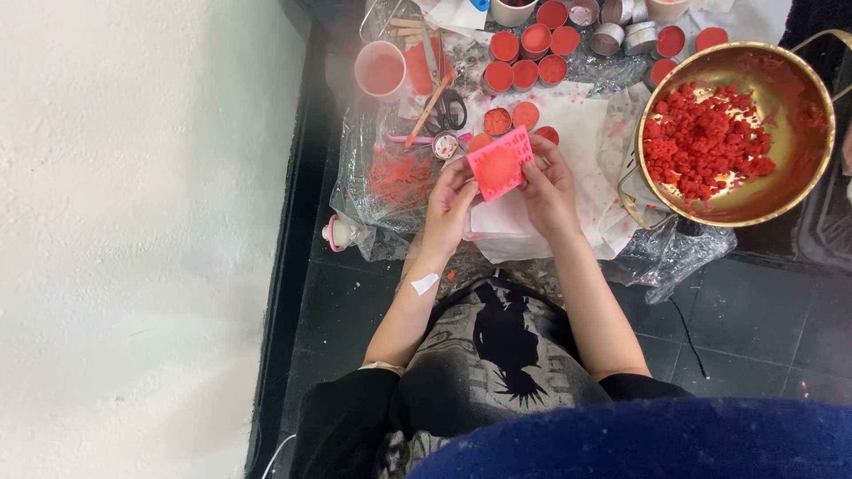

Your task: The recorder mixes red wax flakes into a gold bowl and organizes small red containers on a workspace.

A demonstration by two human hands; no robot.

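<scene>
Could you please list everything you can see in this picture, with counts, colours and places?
pink square mould: one, pink, held between both hands
brass bowl: one, golden, right, holding red clumps
small round tins: many, red-filled, top centre
cup: one, pink inside, top left
scissors: one pair, black-handled, beside the cup
white paper: sheets, under the hands
plastic sheet: clear, over the black floor
left hand: on the mould's left
right hand: on its right

To my left runs a white, rough-plastered wall (133,222) — evenly lit, no hard shadows. Along its foot a black strip borders the floor. I sit on dark grey floor tiles (745,310) with thin pale grout lines — slightly glossy, flecked with a few pinkish specks near my right.
</scene>
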